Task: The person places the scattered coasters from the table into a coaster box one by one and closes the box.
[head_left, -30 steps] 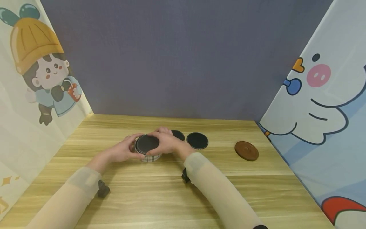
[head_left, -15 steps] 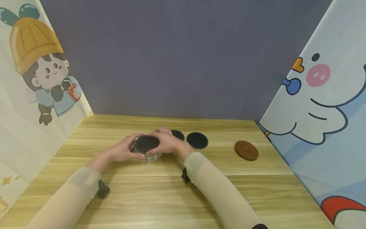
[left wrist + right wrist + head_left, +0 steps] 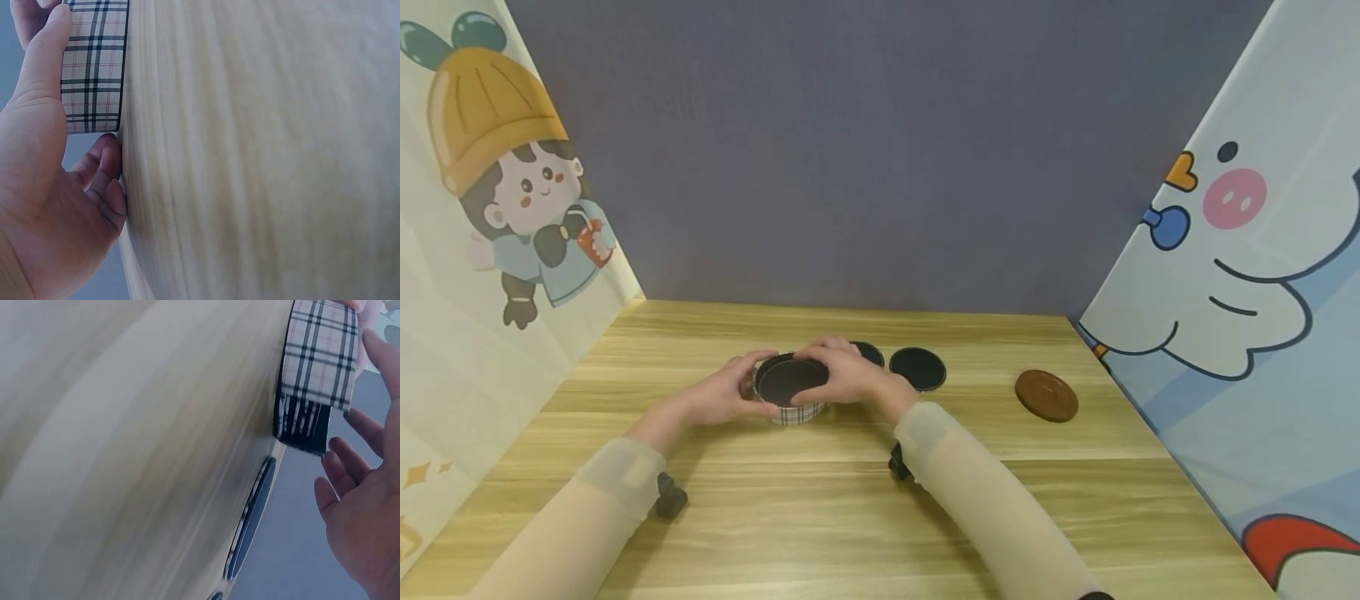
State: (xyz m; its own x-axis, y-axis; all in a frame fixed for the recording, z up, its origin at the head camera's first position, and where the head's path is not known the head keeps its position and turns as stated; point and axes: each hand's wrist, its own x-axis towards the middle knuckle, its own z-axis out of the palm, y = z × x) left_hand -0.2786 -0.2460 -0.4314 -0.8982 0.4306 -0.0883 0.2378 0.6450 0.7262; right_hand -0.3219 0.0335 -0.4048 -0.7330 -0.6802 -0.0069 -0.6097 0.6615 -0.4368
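Note:
In the head view a round plaid coaster holder (image 3: 793, 415) stands on the table, left of centre. A black round coaster (image 3: 786, 383) lies inside, below its rim. My left hand (image 3: 730, 393) grips the holder from the left; the left wrist view shows the thumb along the plaid wall (image 3: 94, 75). My right hand (image 3: 853, 375) is over the holder's right side with thumb and fingers spread. In the right wrist view its fingers are extended beside the rim and seem to hold nothing. A side opening (image 3: 306, 422) in the holder shows light and dark bands.
Two more black coasters lie to the holder's right, one (image 3: 868, 353) partly behind my right hand and one (image 3: 917, 368) fully visible. Farther right is a brown round disc (image 3: 1047, 395). A grey panel (image 3: 865, 167) stands at the table's back edge, with printed panels at both sides.
The black coaster has dropped from the rim to lower inside the holder. My right hand has shifted slightly right and let go of it. My left hand stays on the holder.

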